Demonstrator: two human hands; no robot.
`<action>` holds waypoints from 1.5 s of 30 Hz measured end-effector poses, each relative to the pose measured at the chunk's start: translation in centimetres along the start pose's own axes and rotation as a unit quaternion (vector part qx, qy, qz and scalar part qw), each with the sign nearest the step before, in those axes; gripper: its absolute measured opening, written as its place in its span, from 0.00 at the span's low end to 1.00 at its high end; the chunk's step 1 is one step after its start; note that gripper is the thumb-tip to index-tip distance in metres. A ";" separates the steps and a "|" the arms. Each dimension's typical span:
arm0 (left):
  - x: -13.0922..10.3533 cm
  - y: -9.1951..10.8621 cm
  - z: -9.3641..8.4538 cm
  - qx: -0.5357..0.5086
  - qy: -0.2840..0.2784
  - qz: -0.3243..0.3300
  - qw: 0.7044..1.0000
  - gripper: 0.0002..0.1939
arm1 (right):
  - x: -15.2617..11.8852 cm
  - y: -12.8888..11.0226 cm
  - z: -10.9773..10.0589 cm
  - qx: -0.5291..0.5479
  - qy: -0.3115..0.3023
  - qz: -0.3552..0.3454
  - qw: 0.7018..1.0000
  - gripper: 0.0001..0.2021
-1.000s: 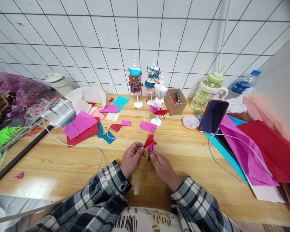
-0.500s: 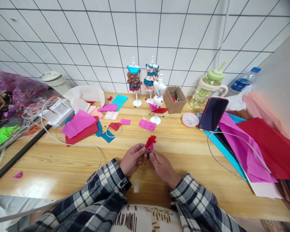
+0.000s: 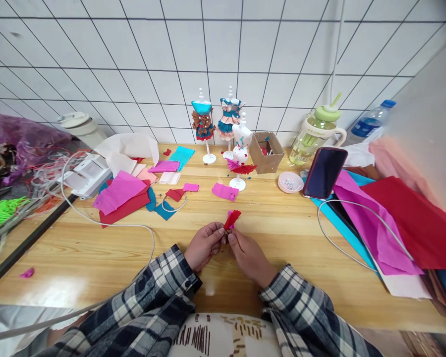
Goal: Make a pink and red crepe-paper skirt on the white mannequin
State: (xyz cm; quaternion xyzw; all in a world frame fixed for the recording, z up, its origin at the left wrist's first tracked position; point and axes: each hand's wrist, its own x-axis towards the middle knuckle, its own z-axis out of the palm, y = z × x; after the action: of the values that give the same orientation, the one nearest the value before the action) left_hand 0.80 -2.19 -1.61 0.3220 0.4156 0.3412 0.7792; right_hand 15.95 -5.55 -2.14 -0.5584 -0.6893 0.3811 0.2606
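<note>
Between my two hands, over the front middle of the table, is a small pleated piece of red paper with a bit of magenta paper behind it. My left hand pinches its lower end between thumb and fingers. From the right, my right hand also closes thumb and finger on that lower end, and the fingertips of both hands nearly touch. Beyond them lies a loose magenta piece, near a small white dress form with red and magenta pleats around its lower part.
Two dressed forms stand by the wall beside a cardboard box. A pink bead dish, phone, green-lidded bottle and colored sheets are right. Paper scraps, a cable and a white device are left.
The red pleated piece has tilted to the right and looks narrower, with magenta now showing at its upper left. Both hands keep their pinch. The whole view has shifted slightly.
</note>
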 end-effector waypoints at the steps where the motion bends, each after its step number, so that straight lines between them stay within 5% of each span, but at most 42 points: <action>1: 0.0 -0.1 0.1 0.011 0.002 0.004 1.000 0.19 | 0.0 0.0 0.0 -0.001 0.001 0.001 1.000 0.19; 38: 0.3 -1.2 -0.3 0.096 0.034 0.059 0.993 0.16 | 0.0 0.4 0.3 0.091 0.014 0.009 0.996 0.19; 41: -0.1 -0.9 -0.5 0.246 0.028 0.151 0.957 0.11 | -0.2 1.2 -1.9 0.014 0.061 0.017 0.998 0.18; 45: -0.8 -0.4 -0.6 0.457 0.012 0.297 0.839 0.05 | -0.5 3.7 -6.0 -0.200 0.161 0.056 0.965 0.14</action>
State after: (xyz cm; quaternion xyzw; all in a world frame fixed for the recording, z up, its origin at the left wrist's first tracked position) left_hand 0.03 -2.88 -1.89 0.7449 0.4184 0.3317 0.4000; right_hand 22.93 -4.35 -1.69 -0.6912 -0.6679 0.1543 0.2289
